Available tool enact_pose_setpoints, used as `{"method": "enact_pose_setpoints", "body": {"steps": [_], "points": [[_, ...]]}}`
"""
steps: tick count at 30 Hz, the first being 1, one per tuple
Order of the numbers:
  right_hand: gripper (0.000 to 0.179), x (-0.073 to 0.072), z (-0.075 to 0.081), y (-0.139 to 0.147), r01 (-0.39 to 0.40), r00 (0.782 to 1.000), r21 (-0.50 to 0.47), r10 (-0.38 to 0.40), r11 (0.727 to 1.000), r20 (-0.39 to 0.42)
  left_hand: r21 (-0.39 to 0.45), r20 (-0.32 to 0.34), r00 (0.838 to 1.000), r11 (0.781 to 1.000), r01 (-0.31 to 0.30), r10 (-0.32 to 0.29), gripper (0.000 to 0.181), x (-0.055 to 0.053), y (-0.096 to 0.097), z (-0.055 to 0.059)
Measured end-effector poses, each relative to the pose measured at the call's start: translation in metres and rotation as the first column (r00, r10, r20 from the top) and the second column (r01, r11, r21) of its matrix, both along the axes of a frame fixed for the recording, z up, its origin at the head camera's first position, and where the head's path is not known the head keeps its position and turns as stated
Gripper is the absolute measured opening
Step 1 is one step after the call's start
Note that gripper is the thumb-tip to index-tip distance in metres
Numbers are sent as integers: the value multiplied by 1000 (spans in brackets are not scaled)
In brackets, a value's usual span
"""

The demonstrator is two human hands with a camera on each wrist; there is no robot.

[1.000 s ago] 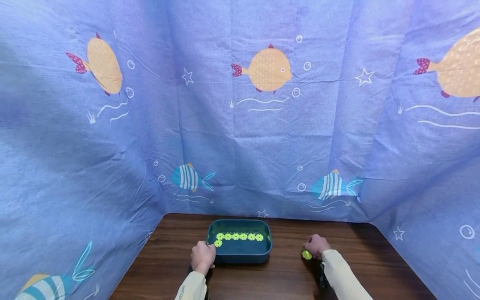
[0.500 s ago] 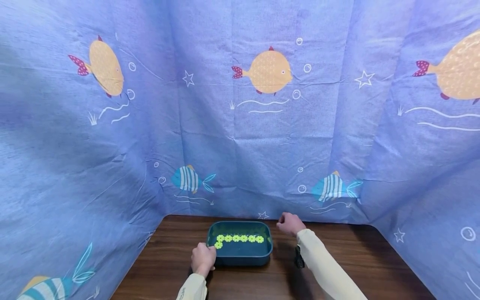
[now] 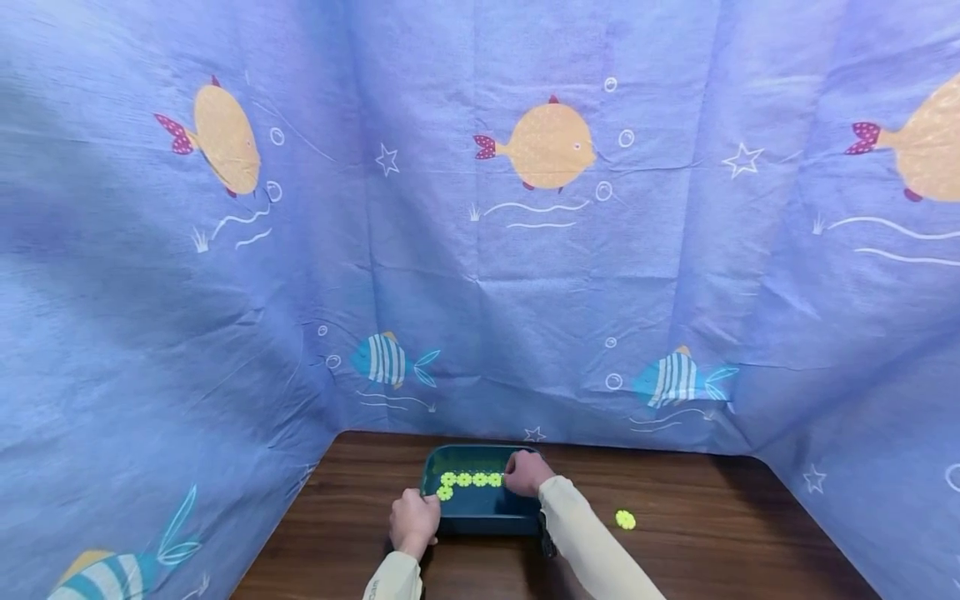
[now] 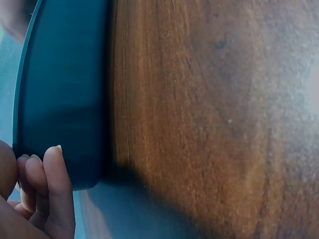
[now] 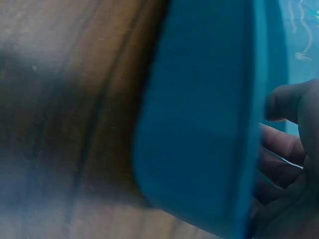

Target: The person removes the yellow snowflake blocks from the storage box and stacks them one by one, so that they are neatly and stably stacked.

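A dark teal tray [image 3: 487, 523] stands on the table, with several yellow flower-shaped pieces [image 3: 464, 480] lined up along its far side and one more just in front at the left end. My left hand [image 3: 415, 521] grips the tray's near-left corner. In the left wrist view its fingers [image 4: 59, 186] curl against the outer wall, thumb at the rim. My right hand [image 3: 528, 473] reaches in over the right rim with bent fingers, covering the row's right end. The right wrist view shows its fingers [image 5: 281, 142] partly behind the wall; I cannot tell whether they hold a piece.
A loose yellow flower-shaped piece [image 3: 626, 519] lies on the wooden table [image 3: 712, 533] to the right of my right forearm. A blue curtain printed with fish [image 3: 480, 275] hangs behind the table and along both sides.
My right hand has moved left from beside the loose flower-shaped piece, past the tray's back right corner, and into the tray. My left hand stays at the tray's corner.
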State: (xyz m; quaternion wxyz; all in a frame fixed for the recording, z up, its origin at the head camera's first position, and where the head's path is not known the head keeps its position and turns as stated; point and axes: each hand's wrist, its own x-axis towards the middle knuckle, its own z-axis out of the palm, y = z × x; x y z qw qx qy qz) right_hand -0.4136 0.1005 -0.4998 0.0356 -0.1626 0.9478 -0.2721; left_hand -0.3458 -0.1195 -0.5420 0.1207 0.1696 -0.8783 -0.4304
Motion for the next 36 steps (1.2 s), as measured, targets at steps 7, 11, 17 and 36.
{"method": "enact_pose_setpoints", "body": {"steps": [7,11,17,36], "points": [[23,3,-18,-4,15,1000,67,-15,998,11,0,7,1000,1000,-5,5,19,-1,2,-1],[34,2,-16,-8,31,999,149,-36,988,28,2,7,1000,1000,2,-2,20,-2,2,-1],[17,-1,-22,-10,29,999,222,-37,975,35,-1,-1,1000,1000,9,-9,21,-3,2,-1],[41,-4,-34,-14,20,999,123,-16,992,-35,8,21,1000,1000,-1,1,21,-3,1,-1]]}}
